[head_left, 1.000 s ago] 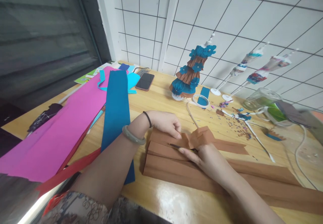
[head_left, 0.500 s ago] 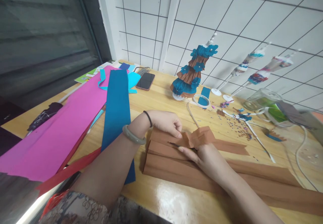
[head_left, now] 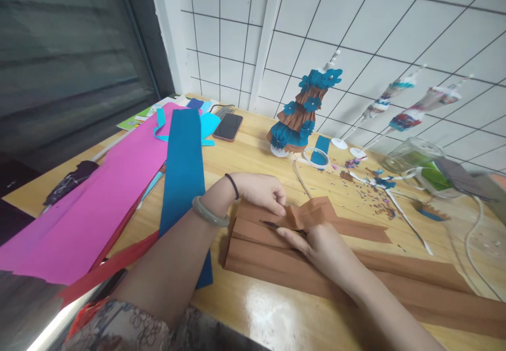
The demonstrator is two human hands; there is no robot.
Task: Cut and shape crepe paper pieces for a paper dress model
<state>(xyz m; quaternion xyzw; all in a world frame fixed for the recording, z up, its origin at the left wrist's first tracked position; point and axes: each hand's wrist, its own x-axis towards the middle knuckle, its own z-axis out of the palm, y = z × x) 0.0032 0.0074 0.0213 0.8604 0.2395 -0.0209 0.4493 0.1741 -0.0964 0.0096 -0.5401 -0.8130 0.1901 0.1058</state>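
A folded length of brown crepe paper (head_left: 269, 259) lies across the table in front of me. My left hand (head_left: 261, 193) rests at its far left part, fingers curled and pinching the paper's edge. My right hand (head_left: 320, 243) is closed around scissors, whose dark pointed blade (head_left: 269, 224) shows beyond my thumb, low over the paper. The handles are hidden by the hand. A cut flap (head_left: 316, 213) of the brown paper stands up over my right fingers, and a narrow strip (head_left: 361, 230) of it runs off to the right.
Blue (head_left: 184, 172) and pink crepe paper (head_left: 98, 198) lie at the left, near a phone (head_left: 228, 127). Behind stand a decorated paper tower (head_left: 304, 111), a tape roll (head_left: 315, 157) and two slim figures. Paper scraps (head_left: 379, 203), a clear jar (head_left: 411, 156) and a cable are at the right.
The scissors' blade and my right thumb have shifted slightly left along the brown paper. The raised flap has moved a little, while my left hand has stayed nearly still.
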